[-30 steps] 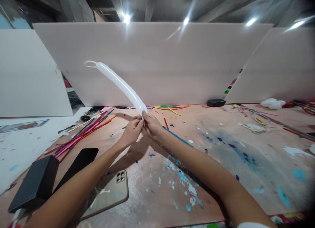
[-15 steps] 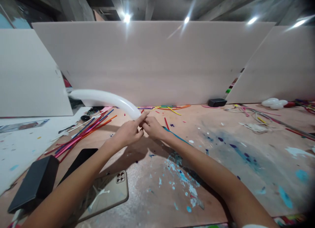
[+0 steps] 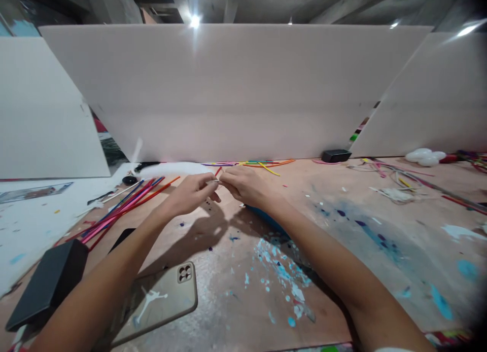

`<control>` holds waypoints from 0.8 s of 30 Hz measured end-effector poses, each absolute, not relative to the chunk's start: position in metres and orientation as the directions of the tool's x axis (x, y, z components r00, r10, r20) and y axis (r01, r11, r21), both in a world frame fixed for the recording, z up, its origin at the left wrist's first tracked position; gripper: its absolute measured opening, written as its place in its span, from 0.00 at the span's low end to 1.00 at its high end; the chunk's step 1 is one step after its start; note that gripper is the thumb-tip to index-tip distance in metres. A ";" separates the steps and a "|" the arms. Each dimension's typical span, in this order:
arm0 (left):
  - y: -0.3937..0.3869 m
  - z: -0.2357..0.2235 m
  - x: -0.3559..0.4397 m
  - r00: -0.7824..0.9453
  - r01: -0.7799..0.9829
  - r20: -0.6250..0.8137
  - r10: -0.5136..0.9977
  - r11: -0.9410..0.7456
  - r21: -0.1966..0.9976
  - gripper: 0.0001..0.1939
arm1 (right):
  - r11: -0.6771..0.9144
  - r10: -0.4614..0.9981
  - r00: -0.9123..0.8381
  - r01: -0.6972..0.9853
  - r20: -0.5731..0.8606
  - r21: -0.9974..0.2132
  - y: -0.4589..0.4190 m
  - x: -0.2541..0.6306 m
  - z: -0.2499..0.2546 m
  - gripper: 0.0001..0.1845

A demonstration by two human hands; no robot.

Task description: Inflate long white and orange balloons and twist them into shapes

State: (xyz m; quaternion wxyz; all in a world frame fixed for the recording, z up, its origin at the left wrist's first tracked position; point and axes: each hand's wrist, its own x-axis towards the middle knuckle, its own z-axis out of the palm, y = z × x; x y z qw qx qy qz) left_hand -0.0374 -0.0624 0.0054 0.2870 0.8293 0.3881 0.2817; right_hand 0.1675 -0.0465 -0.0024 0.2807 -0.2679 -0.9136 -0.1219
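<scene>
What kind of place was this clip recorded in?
Probably a balloon-craft or art workspace: a wooden-looking tabletop spattered with blue and white paint, a bundle of thin, colourful uninflated balloons, and a cluster of inflated white balloons.

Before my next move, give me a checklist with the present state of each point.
1. Left hand and right hand together: ok, they meet above the paint-spattered tabletop.
2. Small white stretchy piece between the fingertips: ok, it shows there.
3. Long white inflated balloon sharp enough to judge: not ok, it is blurred beyond the hands.
4. Any knot closed: cannot tell, fingers and blur hide it.
5. Bundle of thin coloured strips away from the fingers: ok, it lies left of them.
6. Beige phone case with white figure fully in sight: not ok, the left forearm hides part.
</scene>
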 end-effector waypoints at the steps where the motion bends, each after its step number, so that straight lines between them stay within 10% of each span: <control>1: -0.062 0.007 -0.038 0.520 0.425 0.231 0.823 -0.483 0.766 0.16 | 0.824 0.400 -0.691 0.558 0.602 0.094 -0.045 0.169 -0.003 0.12; 9: -0.061 0.019 -0.042 0.473 0.203 0.102 0.875 -0.221 0.954 0.16 | 0.743 0.273 -0.654 0.609 0.705 0.277 -0.044 0.180 0.002 0.15; 17: -0.078 0.019 -0.030 0.491 -0.117 0.208 0.846 -0.172 0.978 0.15 | 0.754 0.444 -0.503 0.657 0.742 -0.005 -0.047 0.156 -0.015 0.16; 24: -0.065 0.010 -0.034 0.421 0.303 0.349 0.837 -0.493 0.816 0.22 | 0.691 0.544 -0.489 0.723 0.682 -0.032 -0.056 0.145 -0.010 0.16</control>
